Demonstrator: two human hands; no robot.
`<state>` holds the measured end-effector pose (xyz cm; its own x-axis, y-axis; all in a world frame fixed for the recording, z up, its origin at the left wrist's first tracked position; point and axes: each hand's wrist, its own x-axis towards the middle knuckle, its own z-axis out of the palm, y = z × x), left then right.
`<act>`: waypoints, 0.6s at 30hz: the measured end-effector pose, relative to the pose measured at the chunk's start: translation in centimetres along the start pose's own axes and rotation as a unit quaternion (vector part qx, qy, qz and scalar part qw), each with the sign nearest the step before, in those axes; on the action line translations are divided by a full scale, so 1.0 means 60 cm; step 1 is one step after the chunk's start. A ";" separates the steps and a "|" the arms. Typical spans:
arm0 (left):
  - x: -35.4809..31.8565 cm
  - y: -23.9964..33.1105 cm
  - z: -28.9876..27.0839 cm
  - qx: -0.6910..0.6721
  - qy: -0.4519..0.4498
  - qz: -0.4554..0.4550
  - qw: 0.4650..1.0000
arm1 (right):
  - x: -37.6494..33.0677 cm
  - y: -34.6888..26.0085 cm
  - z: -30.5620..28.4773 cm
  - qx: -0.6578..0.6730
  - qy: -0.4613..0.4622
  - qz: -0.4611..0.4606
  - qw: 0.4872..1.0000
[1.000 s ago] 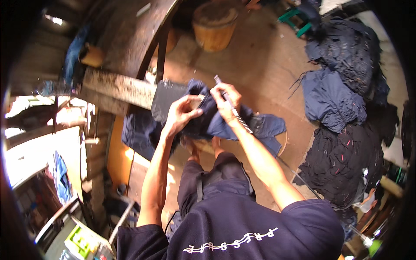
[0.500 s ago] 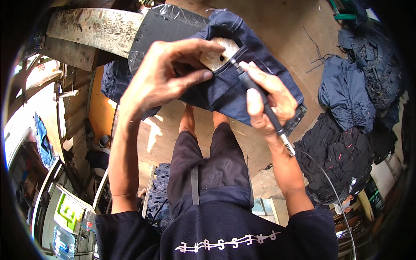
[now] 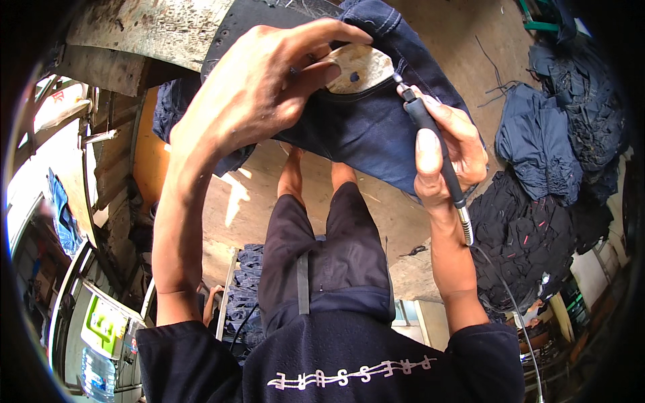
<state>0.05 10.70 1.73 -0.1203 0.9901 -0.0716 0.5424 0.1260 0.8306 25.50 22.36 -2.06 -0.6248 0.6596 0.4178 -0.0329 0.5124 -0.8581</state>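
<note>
Your right hand (image 3: pixel 447 151) is wrapped round a black pen-style rotary tool (image 3: pixel 433 144), its tip touching the edge of the pale wooden insert (image 3: pixel 361 67); your left hand (image 3: pixel 259 94) is clamped on the dark blue jeans (image 3: pixel 366 127), fingers pressing the fabric just beside that insert; the jeans are draped over a worn desk (image 3: pixel 141 30) edge, left of the insert; piles of dark jeans (image 3: pixel 537 181) sit on the floor well off to the insert's right.
</note>
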 end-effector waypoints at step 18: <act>-0.006 -0.030 -0.005 -0.245 -0.103 0.033 0.963 | 0.006 -0.024 0.034 -0.060 -0.106 -0.074 0.990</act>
<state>-1.13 10.09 0.45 0.0955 0.9926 -0.0749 0.0787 0.0675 0.9946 23.74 20.75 -1.27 -0.7701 0.4490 0.4532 -0.0513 0.6646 -0.7454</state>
